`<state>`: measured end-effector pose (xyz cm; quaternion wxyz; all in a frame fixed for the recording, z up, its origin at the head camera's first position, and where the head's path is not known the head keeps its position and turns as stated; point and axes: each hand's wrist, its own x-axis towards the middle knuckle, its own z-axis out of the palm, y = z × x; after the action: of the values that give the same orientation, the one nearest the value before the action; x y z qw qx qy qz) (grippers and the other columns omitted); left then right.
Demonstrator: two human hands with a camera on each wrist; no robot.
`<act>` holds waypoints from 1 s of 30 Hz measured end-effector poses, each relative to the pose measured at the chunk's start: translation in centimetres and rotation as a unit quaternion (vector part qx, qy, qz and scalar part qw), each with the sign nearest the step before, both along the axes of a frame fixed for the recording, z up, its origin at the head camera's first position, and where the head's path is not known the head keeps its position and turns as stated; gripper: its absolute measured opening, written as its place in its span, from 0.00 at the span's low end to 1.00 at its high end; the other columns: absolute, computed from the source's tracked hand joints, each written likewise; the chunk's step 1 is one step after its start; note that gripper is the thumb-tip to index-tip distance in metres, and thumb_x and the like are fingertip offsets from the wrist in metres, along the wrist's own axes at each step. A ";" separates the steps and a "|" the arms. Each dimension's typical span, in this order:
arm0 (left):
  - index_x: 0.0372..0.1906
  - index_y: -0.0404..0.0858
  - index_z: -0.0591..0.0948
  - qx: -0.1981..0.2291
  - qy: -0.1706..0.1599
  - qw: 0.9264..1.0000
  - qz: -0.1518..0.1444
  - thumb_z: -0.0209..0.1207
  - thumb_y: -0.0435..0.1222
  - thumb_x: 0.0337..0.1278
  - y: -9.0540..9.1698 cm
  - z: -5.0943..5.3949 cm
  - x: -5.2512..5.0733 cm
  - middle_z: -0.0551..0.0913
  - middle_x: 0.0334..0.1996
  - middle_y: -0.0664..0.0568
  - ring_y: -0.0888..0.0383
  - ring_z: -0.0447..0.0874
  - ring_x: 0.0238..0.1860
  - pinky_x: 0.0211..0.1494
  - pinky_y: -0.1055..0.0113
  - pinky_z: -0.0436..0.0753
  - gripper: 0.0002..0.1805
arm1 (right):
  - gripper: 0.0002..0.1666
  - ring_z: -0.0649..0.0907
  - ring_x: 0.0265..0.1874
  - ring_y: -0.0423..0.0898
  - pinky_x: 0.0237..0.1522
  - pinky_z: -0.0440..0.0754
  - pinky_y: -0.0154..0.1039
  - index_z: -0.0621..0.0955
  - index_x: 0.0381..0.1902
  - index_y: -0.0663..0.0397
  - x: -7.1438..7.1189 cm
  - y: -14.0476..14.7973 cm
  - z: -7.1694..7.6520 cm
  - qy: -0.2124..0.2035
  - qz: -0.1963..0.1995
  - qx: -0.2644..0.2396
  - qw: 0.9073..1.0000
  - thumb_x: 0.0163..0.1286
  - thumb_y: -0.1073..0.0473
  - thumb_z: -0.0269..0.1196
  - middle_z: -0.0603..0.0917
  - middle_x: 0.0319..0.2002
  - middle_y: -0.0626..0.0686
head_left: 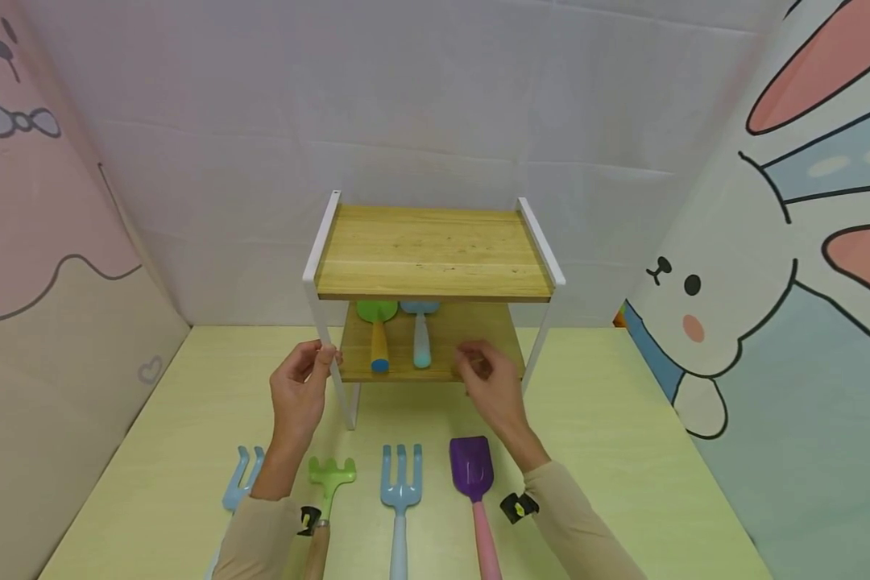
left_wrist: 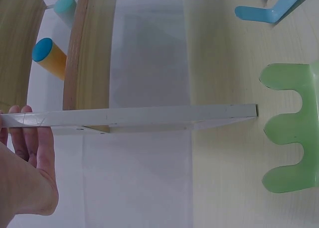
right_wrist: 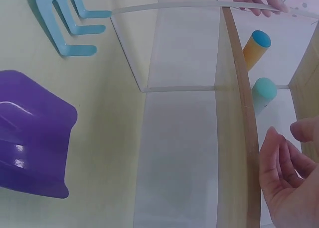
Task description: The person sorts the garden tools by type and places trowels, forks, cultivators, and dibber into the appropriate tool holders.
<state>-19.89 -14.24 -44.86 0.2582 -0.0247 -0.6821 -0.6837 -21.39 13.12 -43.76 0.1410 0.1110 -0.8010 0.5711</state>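
My left hand (head_left: pixel 299 395) grips the white front leg (head_left: pixel 322 322) of a two-tier wooden shelf; in the left wrist view its fingers (left_wrist: pixel 37 143) lie behind the white post (left_wrist: pixel 149 116). My right hand (head_left: pixel 495 391) is at the front edge of the lower board (head_left: pixel 445 342), fingers loosely bent with nothing visible in them. The right wrist view shows that hand (right_wrist: pixel 294 178) beside the board's edge (right_wrist: pixel 246 118). On the lower board lie a green tool with a yellow handle (head_left: pixel 379 342) and a blue one with a pale handle (head_left: pixel 421 338), their heads partly hidden beneath the upper board (head_left: pixel 435 250).
In front of the shelf lie a blue fork (head_left: pixel 401 491), a green rake (head_left: pixel 331 475), a purple scoop with a pink handle (head_left: pixel 471 467) and another blue fork (head_left: pixel 238 483), partly hidden by my left arm. Printed cloth walls (head_left: pixel 435 97) surround the table (head_left: pixel 623 451).
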 end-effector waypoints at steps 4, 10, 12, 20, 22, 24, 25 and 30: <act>0.44 0.26 0.84 0.000 -0.002 1.000 -0.001 0.60 0.32 0.73 0.1 0.1 0.0 0.87 0.33 0.55 0.62 0.87 0.39 0.49 0.73 0.83 0.10 | 0.10 0.83 0.24 0.41 0.23 0.83 0.35 0.86 0.49 0.57 0.5 0.4 -0.4 0.002 0.004 -0.008 1.000 0.75 0.58 0.66 0.88 0.37 0.55; 0.45 0.26 0.84 0.000 -0.004 1.000 -0.003 0.60 0.33 0.74 0.2 0.2 0.0 0.88 0.33 0.55 0.63 0.87 0.39 0.49 0.74 0.83 0.11 | 0.11 0.84 0.27 0.43 0.23 0.83 0.34 0.86 0.49 0.60 1.1 0.8 -0.9 0.014 0.004 -0.031 0.999 0.74 0.58 0.66 0.88 0.35 0.57; 0.45 0.25 0.84 0.000 -0.002 1.000 -0.003 0.60 0.33 0.74 0.1 0.1 0.0 0.87 0.33 0.56 0.63 0.87 0.39 0.50 0.74 0.83 0.11 | 0.11 0.84 0.27 0.44 0.23 0.82 0.32 0.86 0.48 0.60 1.2 0.8 -1.1 0.014 -0.002 -0.034 0.999 0.74 0.59 0.67 0.88 0.35 0.58; 0.44 0.26 0.84 -0.001 0.001 1.000 0.001 0.60 0.32 0.73 -0.1 0.0 0.1 0.87 0.33 0.56 0.63 0.88 0.39 0.50 0.71 0.84 0.10 | 0.10 0.83 0.28 0.65 0.23 0.81 0.30 0.83 0.48 0.71 2.9 0.8 0.1 0.011 -0.004 -0.031 0.999 0.72 0.70 0.65 0.86 0.35 0.66; 0.44 0.26 0.84 0.002 -0.002 1.000 0.000 0.60 0.32 0.73 0.0 0.1 0.1 0.87 0.33 0.56 0.62 0.88 0.38 0.51 0.70 0.84 0.10 | 0.09 0.84 0.28 0.64 0.23 0.82 0.31 0.83 0.47 0.72 3.7 0.8 0.7 0.013 -0.004 -0.026 1.000 0.72 0.71 0.65 0.85 0.35 0.65; 0.44 0.26 0.84 0.004 -0.004 1.000 -0.001 0.60 0.32 0.73 0.0 0.1 0.2 0.87 0.32 0.56 0.63 0.88 0.38 0.51 0.71 0.84 0.10 | 0.09 0.84 0.27 0.61 0.23 0.83 0.33 0.84 0.47 0.70 3.9 1.1 0.3 0.017 -0.005 -0.025 1.000 0.71 0.71 0.65 0.86 0.35 0.63; 0.44 0.26 0.84 0.004 -0.004 1.000 -0.001 0.60 0.31 0.73 0.1 0.2 0.2 0.87 0.33 0.56 0.63 0.88 0.39 0.51 0.71 0.84 0.10 | 0.08 0.84 0.26 0.58 0.23 0.83 0.34 0.84 0.47 0.69 3.8 1.3 -0.2 0.019 -0.006 -0.022 1.000 0.71 0.70 0.66 0.86 0.35 0.62; 0.45 0.25 0.84 0.000 -0.004 1.000 -0.001 0.60 0.32 0.73 0.0 0.0 0.1 0.87 0.33 0.54 0.63 0.88 0.39 0.50 0.71 0.84 0.10 | 0.07 0.84 0.26 0.46 0.22 0.83 0.36 0.85 0.47 0.59 3.4 2.4 -2.9 0.024 0.001 -0.023 0.999 0.72 0.65 0.67 0.86 0.35 0.54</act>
<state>-19.76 -14.25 -44.82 0.2546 -0.0230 -0.6828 -0.6844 -17.99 15.48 -46.63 0.1620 0.1218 -0.7840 0.5867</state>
